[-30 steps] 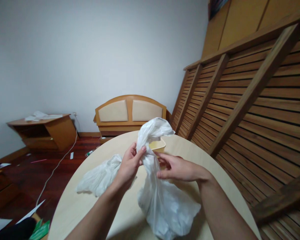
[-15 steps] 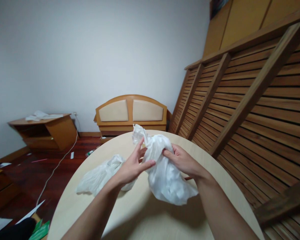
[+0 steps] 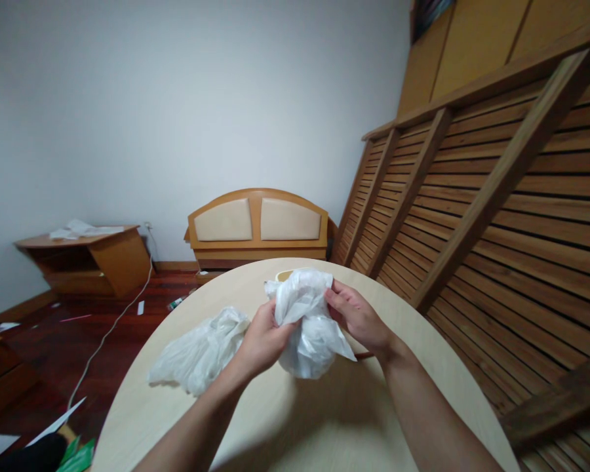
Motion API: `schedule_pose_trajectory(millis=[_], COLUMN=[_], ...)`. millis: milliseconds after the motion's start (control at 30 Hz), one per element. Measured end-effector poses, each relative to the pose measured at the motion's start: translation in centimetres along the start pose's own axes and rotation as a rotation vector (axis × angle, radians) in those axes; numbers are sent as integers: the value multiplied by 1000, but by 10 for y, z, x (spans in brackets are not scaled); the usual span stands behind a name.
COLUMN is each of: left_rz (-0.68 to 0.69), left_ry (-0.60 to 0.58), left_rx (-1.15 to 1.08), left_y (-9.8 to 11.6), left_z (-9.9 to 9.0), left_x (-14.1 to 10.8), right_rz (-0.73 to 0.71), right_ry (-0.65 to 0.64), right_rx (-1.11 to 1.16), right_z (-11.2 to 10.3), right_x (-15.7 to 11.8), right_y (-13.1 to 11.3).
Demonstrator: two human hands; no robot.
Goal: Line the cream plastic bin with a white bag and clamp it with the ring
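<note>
Left hand (image 3: pixel 268 335) and right hand (image 3: pixel 356 313) both gripping a crumpled white plastic bag (image 3: pixel 309 328), held over the round pale wooden table (image 3: pixel 295 426). Relative to that bag: another crumpled whitish plastic bag (image 3: pixel 201 351) lies left, yellow container (image 3: pixel 284 275) just behind.

Crumpled white bag (image 3: pixel 307 328) between both hands (image 3: pixel 270 333).

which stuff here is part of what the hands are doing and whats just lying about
In the job:
- knotted-up white plastic bag, in the left hand and right hand
- round table under them
- likely the second white bag and yellow container

Lying about:
- papers on the desk
- floor cable
</note>
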State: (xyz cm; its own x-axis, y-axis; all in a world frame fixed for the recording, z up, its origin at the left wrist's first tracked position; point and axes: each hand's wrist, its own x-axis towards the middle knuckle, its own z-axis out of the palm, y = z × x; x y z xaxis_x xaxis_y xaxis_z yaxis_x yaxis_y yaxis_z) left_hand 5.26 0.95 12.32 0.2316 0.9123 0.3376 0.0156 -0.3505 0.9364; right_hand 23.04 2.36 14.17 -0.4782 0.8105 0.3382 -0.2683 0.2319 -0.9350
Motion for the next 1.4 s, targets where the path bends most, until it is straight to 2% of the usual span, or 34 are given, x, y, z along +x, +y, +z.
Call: schedule_pose_trajectory(millis=[333,433,500,600,667,733,800,867,933,1033,1200,1400], left_rz=[6,9,15,24,30,54,92,121,125,132,192,181], left_ry=[109,135,193,350,475,619,765,889,949,951,808,709], left_rx=[-142,-138,-108,-134,-221,-327,-426,-522,-618,-717,-896,-869], left_y=[-4,-1,1,4,7,13,19,25,30,35,42,34], left_z=[-5,-11,-16,-26,-35,-43,-50,-55,-59,-60,-54,-36], left_x=[4,7,9,12,15,17,19,20,22,22,22,17], right_rz=[-105,-127,-176,-295,-326,-314,-254,-206,-160,-87,66,163], right_ry=[-36,-64,-25,190,306,313,283,246,179,43,-78,-239], right_rx=[-404,-453,-448,-535,-757,-1013,-1163,-1245,-1275,-1261,-1229,-1090], right_z=[26,29,27,10,-9,-29,-44,-49,-46,-30,-3,11], right_x=[1,0,2,10,15,20,22,21,19,11,-5,-20], right_y=[16,19,21,31,43,58,69,71,63,39,6,-14])
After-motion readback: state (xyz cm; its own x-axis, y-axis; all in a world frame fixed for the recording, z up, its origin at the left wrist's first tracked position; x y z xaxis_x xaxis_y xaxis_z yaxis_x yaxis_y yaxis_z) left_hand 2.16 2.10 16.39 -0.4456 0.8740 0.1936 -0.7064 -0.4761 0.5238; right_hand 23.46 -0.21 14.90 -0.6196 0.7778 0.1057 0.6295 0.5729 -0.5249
